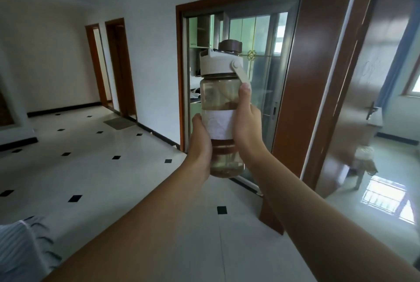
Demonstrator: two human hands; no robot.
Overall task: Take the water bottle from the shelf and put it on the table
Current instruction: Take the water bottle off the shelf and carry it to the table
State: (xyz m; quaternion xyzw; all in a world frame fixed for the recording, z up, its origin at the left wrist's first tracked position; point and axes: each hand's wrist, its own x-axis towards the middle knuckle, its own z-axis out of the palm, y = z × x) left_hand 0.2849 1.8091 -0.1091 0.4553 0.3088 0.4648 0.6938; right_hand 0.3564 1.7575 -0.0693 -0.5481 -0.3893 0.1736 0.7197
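Note:
A clear brownish water bottle (220,91) with a cream lid, a carry strap and a white label band is held upright in mid-air at the centre of the view. My left hand (201,145) grips its lower left side. My right hand (246,122) wraps its right side, thumb up near the strap. A second brown-capped top shows just behind the lid; I cannot tell what it belongs to. No shelf or table is visible.
A glass sliding door in a brown frame (180,77) stands straight ahead. A brown wooden door (302,91) hangs open to the right, with a room and a stool (363,168) beyond. White tiled floor (95,163) spreads left toward two doorways.

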